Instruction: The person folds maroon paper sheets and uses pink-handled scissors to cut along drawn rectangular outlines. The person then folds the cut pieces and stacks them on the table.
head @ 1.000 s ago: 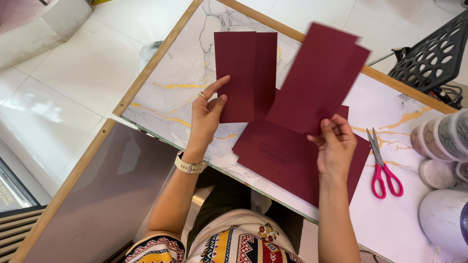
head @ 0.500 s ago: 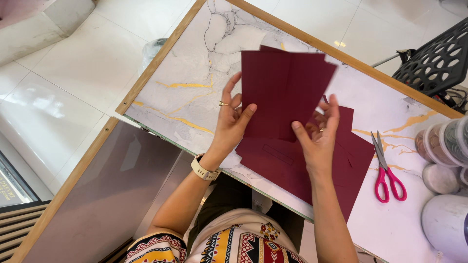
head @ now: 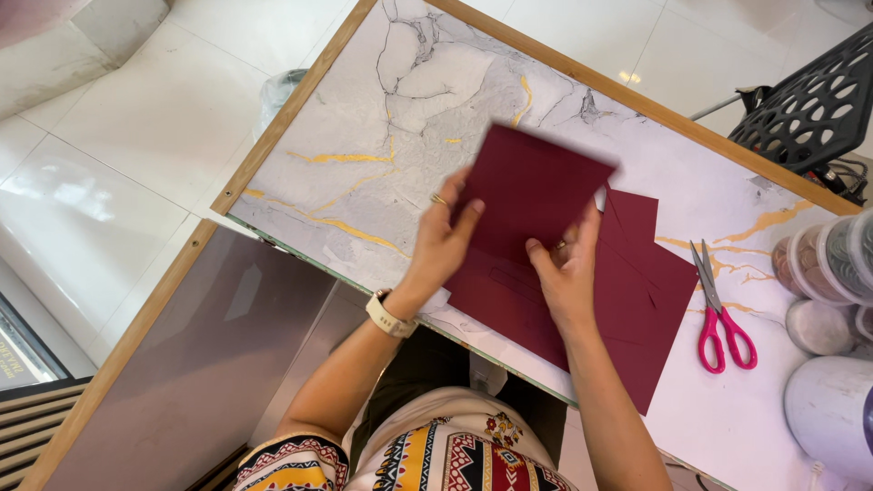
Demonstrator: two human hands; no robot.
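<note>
Both hands hold up a small stack of dark red paper sheets point(head: 532, 186) above the marble-patterned table point(head: 382, 118). My left hand point(head: 444, 238) grips the stack's left edge, a ring on one finger and a white watch at the wrist. My right hand point(head: 566, 273) pinches the stack's lower edge from below. A larger dark red sheet point(head: 627, 300) lies flat on the table under the hands, reaching to the near edge.
Pink-handled scissors point(head: 720, 314) lie right of the flat sheet. Several clear lidded tubs point(head: 832, 259) and a white rounded container point(head: 832, 414) stand at the right edge. A black perforated rack point(head: 809, 86) sits beyond the table's far right.
Two separate groups of red sheets, one in each hand, have been brought together into one stack. The stack now sits squarer and tighter between both hands.
</note>
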